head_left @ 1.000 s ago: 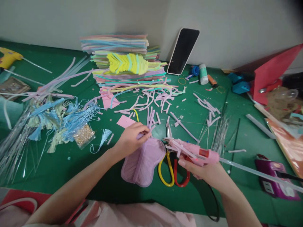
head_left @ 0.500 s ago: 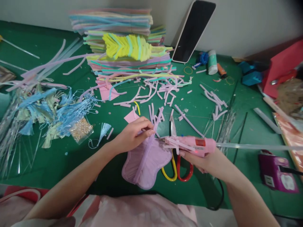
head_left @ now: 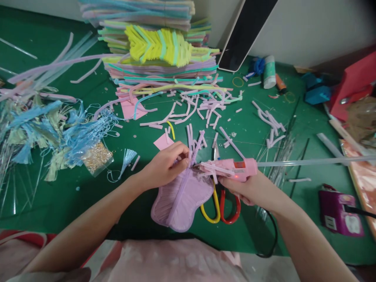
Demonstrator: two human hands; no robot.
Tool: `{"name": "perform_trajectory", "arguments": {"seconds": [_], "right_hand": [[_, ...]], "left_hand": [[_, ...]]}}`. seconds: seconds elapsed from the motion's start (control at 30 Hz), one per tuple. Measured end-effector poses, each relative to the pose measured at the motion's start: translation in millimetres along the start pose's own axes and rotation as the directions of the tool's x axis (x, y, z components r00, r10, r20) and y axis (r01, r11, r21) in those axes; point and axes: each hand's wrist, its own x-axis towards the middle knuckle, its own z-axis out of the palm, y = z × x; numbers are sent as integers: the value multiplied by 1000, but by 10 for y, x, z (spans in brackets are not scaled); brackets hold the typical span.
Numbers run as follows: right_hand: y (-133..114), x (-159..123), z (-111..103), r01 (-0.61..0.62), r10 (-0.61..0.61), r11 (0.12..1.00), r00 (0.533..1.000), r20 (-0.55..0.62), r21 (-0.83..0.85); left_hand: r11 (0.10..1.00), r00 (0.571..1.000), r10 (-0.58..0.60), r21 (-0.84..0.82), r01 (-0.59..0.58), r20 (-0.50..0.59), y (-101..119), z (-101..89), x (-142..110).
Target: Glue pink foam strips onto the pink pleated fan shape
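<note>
A lilac butterfly-shaped piece [head_left: 194, 203] with a fuzzy edge lies near the table's front, a lilac pipe cleaner [head_left: 180, 192] running along its middle. My left hand [head_left: 167, 162] is closed at its top, thumb and finger pinched on the pipe cleaner. In my right hand [head_left: 249, 190] is a pink hot glue gun [head_left: 246, 168], a clear glue stick [head_left: 293, 162] jutting from its back. Its nozzle points left, close by my left fingertips; whether it touches the piece I cannot tell. Lilac cut bits cling to the gun's front. Scissors [head_left: 230, 215] with yellow and red handles lie partly beneath it.
Bundles of pipe cleaners [head_left: 161, 70] are stacked at the back beside a leaning phone [head_left: 246, 35]. Blue tassels [head_left: 79, 125] and a bag of gold beads [head_left: 96, 156] lie left. Cut lilac pieces [head_left: 211, 107] litter the middle. A purple box [head_left: 340, 215] sits right.
The glue gun in my right hand has moved up and left, bringing its nozzle nearer my left fingertips. My left hand keeps its pinch. The camera view has shifted slightly.
</note>
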Motion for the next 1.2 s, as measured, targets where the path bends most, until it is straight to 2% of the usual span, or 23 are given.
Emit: {"name": "perform_trajectory", "arguments": {"seconds": [0.3,0.4,0.5,0.73,0.97,1.2], "right_hand": [[-186,-28,2,-66,64,991,998,-21,-118],[-217,-12,-15,-10,13,989,1000,20,-148],[-224,12,-26,39,-31,987,998,53,-153],[-170,42,-3,16,-15,992,1000,13,-128],[-173,50,-18,67,-64,989,998,31,-132],[-220,31,-21,34,-30,991,999,35,-132]], "left_hand": [[1000,1000,-5,-14,5,-5,-28,7,8],[1000,1000,-11,-3,11,-3,-21,7,6],[1000,1000,-13,-1,13,-3,-14,7,6],[1000,1000,-21,7,21,-7,-15,5,12],[1000,1000,-24,3,24,-8,-11,2,12],[1000,1000,-16,-5,16,-7,-17,9,13]]}}
